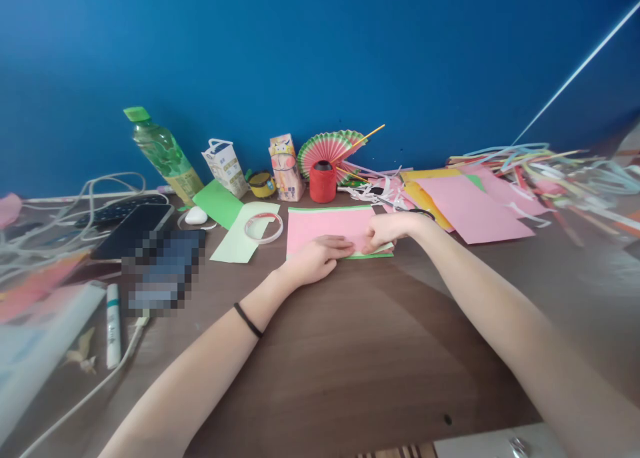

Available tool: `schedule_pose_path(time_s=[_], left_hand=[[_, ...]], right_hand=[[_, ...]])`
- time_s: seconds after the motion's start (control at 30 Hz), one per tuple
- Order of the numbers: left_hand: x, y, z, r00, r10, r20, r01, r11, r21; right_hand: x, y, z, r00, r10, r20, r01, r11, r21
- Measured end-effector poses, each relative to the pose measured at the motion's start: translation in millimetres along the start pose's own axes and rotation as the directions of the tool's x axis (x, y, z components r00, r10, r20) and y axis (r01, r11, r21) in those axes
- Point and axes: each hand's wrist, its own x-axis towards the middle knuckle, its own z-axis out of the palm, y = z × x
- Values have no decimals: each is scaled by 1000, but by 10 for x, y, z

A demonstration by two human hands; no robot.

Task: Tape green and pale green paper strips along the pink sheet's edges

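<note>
A rectangular pink sheet of paper [330, 221], with green along its top and bottom edges, lies on the table in front of me. My left hand [315, 261] rests flat on the lower edge of it, fingers stretched to the right. At the lower right part of the sheet, my right hand [383, 231] has its fingers bent and closed at the paper's edge. A pale strip shows beside those fingers. Dark scissors handles [423, 213] lie partly behind the right wrist.
A roll of tape [263, 227] lies on pale green paper [237, 245] at left. Behind stand a green bottle [165, 151], a milk carton [225, 168], red thread [323, 181] and a paper fan [325, 151]. Pink sheets [475, 211] lie right; phones [133, 231] and a marker [113, 328] left.
</note>
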Motion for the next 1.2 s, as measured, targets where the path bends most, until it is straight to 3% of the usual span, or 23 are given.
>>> schedule_pose_path(time_s=[0.27,0.93,1.2], left_hand=[[-9,-49,-21,998,-61,6,61,982,-176],[-21,-99,16,998,-63,-18,59,980,-192],[-20,-87,16,997,-69,-15,65,980,-188]], right_hand=[[44,119,0,998,34,54,-37,997,63],[53,294,-25,991,63,116,-82,984,160],[45,343,-40,990,124,70,-132,983,125]])
